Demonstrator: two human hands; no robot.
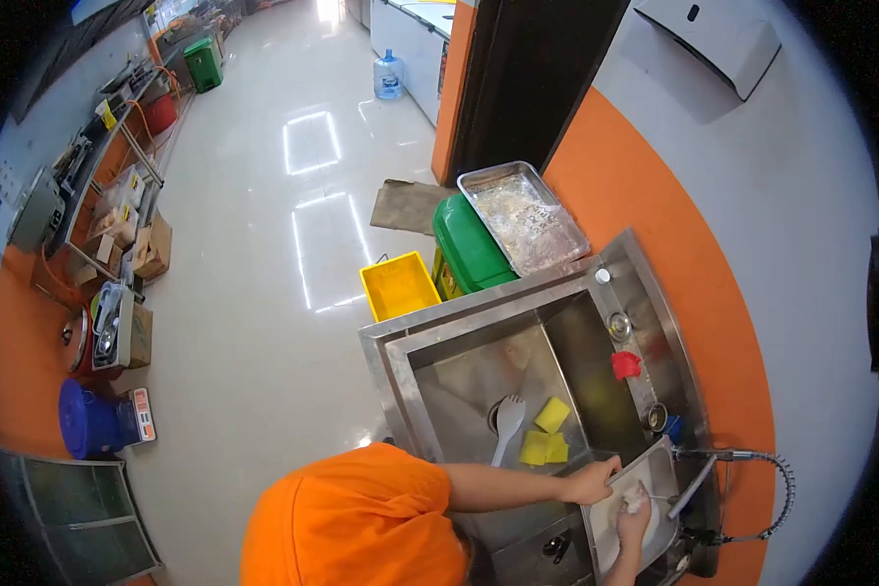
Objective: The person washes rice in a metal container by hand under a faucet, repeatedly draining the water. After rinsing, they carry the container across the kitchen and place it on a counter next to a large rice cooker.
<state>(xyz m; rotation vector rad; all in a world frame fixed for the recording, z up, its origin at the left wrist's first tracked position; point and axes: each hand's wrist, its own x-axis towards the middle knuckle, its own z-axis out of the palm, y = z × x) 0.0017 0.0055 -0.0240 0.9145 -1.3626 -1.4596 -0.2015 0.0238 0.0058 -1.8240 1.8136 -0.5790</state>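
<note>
My left hand (593,481) is closed on the upper left rim of a rectangular metal pan (663,462) at the near right part of the sink. Whitish water or residue covers part of the pan's inside. Inside the pan, my right hand (634,523) is closed around a small whitish wad (636,497); I cannot tell whether it is a cloth or a sponge. Beyond the left hand, yellow sponges (553,414) and a light grey slotted spoon (508,418) lie on the bottom of the sink basin (459,391).
A coiled spring faucet hose (786,498) arches right of the pan. On the sink ledge sits a red cloth (626,365). Past the sink stand a yellow bin (400,286), a green lidded bin (467,242) and a soiled metal tray (527,220). Shelves with boxes (153,244) line the left wall.
</note>
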